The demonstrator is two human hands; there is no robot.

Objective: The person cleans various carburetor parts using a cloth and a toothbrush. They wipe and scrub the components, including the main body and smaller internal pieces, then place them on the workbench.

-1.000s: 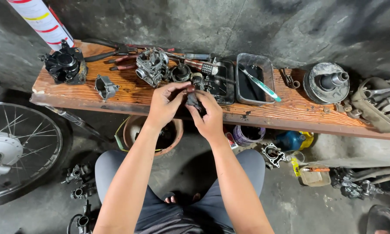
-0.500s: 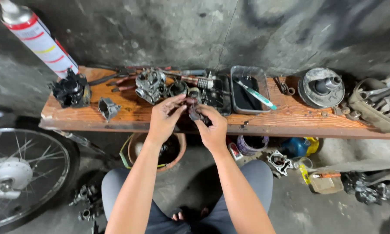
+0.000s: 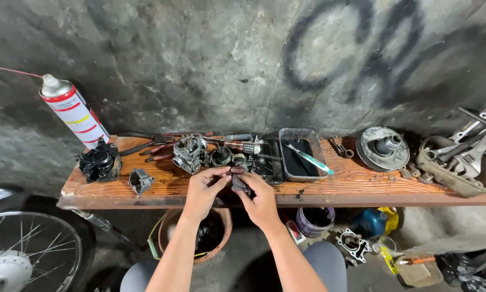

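While our left hand (image 3: 204, 190) and right hand (image 3: 258, 199) pinch a small dark part (image 3: 237, 179) at centre frame over the bench (image 3: 362, 186), we seem mid-fitting, needing careful alignment.

Both hands, left hand (image 3: 204, 190) and right hand (image 3: 260, 199), pinch a small dark metal part (image 3: 238, 181) together above the worn wooden plank bench (image 3: 362, 186). A grey metal carburettor body (image 3: 189, 153) sits just beyond them.

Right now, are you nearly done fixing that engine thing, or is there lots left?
Taken apart already: the carburetor body, a small bowl-shaped part and a spring lie separate on the wooden bench. In hand: left hand and right hand pinch a small dark part. Left, probably: all those loose pieces remain unassembled.
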